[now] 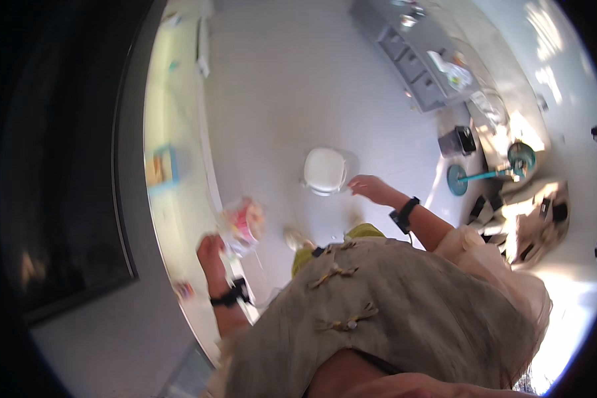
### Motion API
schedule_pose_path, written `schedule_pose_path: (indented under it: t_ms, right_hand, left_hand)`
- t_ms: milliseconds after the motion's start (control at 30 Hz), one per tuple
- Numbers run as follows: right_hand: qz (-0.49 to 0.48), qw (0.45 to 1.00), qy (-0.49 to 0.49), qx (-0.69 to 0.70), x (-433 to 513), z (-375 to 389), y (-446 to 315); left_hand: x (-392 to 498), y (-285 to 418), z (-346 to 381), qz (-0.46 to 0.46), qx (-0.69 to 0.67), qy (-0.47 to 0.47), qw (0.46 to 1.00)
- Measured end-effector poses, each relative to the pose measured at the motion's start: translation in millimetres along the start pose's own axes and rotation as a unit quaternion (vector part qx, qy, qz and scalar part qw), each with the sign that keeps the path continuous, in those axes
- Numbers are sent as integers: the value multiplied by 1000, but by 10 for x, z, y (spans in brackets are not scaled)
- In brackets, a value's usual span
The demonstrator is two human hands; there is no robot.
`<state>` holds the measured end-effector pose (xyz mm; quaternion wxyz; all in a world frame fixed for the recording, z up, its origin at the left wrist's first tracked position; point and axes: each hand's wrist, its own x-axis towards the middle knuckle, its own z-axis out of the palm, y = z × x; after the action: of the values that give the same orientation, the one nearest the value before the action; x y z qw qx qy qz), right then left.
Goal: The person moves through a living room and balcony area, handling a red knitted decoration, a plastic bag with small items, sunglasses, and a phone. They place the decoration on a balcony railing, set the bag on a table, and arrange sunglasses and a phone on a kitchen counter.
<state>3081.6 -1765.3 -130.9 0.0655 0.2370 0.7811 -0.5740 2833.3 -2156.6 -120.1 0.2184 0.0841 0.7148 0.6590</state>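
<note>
My left hand (210, 251) is shut on a clear plastic bag (235, 247), held at the edge of a long pale counter. Inside the bag is a red, pink and white package (244, 221), too blurred to identify. My right hand (370, 188) hangs over the floor with loosely curled fingers and nothing in it. Just left of it in the picture, lower down, stands a small white stool (324, 170). A dark band with a small device (405, 215) is strapped around my right wrist. Another such band (233, 294) is on my left wrist.
The pale counter (179, 119) runs along my left, with a blue-rimmed box (163, 168) on it. A large dark screen (74, 164) is beyond. To my right are a grey shelf cabinet (403, 54), a black bin (457, 141), a teal-based stand (457, 180) and cardboard boxes (537, 224).
</note>
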Motion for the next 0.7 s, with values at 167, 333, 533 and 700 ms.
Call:
schedule_pose_path:
  t_ms: [167, 333, 533, 700]
  right_hand:
    - [1, 997, 43, -60, 229, 149, -609]
    - [-220, 950, 171, -142, 328, -111, -711]
    - [-85, 984, 15, -156, 296, -542, -122]
    - [-50, 988, 97, -113, 136, -837, 273]
  left_hand:
    - [-134, 511, 571, -29, -92, -119, 988]
    - [-48, 873, 1350, 22, -95, -321, 942]
    - [122, 1205, 2146, 16, -67, -411, 909]
    - [218, 1327, 2611, -3, -15, -456, 890]
